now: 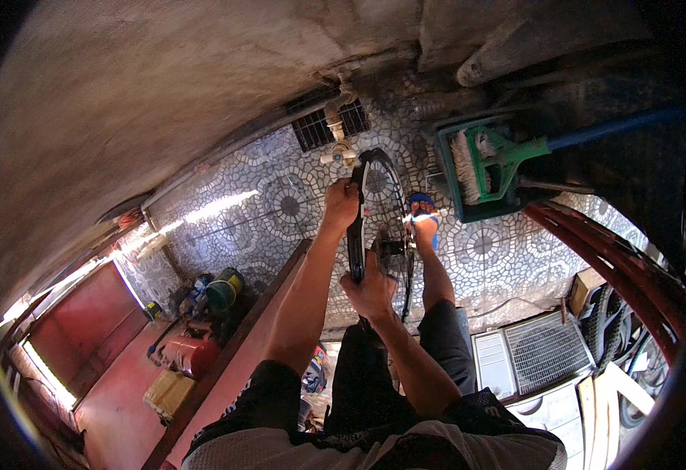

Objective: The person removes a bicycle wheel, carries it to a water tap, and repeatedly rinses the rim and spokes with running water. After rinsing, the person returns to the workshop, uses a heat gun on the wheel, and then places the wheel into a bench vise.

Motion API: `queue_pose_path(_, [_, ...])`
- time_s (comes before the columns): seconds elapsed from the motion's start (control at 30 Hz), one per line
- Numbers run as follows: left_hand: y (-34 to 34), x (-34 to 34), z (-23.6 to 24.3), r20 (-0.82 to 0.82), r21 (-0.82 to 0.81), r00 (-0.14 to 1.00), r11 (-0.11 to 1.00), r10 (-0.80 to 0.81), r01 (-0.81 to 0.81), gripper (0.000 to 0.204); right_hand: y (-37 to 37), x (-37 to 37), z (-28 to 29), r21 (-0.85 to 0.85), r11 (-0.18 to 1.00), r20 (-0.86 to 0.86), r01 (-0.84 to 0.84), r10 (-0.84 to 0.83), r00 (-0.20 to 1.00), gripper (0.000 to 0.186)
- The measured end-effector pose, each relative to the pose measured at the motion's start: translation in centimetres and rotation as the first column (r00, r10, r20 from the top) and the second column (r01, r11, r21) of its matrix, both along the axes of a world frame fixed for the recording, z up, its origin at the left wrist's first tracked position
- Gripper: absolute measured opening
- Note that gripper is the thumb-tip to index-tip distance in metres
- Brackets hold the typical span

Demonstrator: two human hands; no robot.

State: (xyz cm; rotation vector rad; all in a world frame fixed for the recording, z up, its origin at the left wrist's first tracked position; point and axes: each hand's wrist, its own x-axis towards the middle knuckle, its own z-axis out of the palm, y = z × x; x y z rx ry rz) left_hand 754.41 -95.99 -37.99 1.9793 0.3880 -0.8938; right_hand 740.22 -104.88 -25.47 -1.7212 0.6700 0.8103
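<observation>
I hold a bicycle wheel (356,236) upright, almost edge-on, with a black-and-white band along its outer edge. My left hand (343,202) is closed round its upper part. My right hand (370,286) grips it lower down, toward me, with the fingers partly hidden. The spokes and dark hub (391,247) show to the right of the band. Just beyond the wheel's top is a pale pipe tap (341,154) below a floor grate (309,131). My foot in a blue slipper (421,215) rests right of the wheel on the patterned tile floor (288,204).
A green brush with a blue handle lies in a dark green tray (460,204) at upper right. Red bars (593,262), tyres (597,329) and a metal grille (548,351) are at right. A red compressor (190,354), containers (225,288) and a red ledge (135,399) are at left.
</observation>
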Motion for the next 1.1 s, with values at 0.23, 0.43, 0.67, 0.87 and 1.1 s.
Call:
queue_pose_path(0.23, [4.2, 0.3, -7.1, 0.173, 0.242, 0.963, 0.957, -0.207, 0.163, 0.035, 1.5, -1.1, -0.6, -0.126, 0.992, 0.219, 0.0, 0.028, 0.975, 0.05])
queue_pose_path(0.43, [1.6, -0.2, -4.6, -0.097, -0.054, 0.989, 0.992, 0.108, -0.113, 0.028, 1.4, -0.3, -0.7, -0.102, 0.993, 0.035, 0.053, -0.049, 0.998, 0.051])
queue_pose_path(0.67, [3.0, -0.9, 0.2, -0.355, -0.512, 0.906, 0.763, 0.231, -0.395, 0.03, 1.6, -1.5, -1.3, -0.151, 0.986, 0.201, 0.069, -0.037, 0.979, 0.049])
queue_pose_path(0.87, [2.9, -0.7, -1.8, 0.064, -0.071, 0.997, 0.996, 0.05, -0.045, 0.011, 2.0, -1.8, -1.2, -0.149, 0.988, 0.148, 0.042, -0.02, 0.989, 0.046])
queue_pose_path(1.1, [1.3, 3.1, -3.8, -0.146, 0.198, 0.984, 0.971, -0.106, 0.134, 0.04, 1.2, -1.5, -0.3, -0.119, 0.993, 0.042, -0.029, 0.034, 0.999, 0.051])
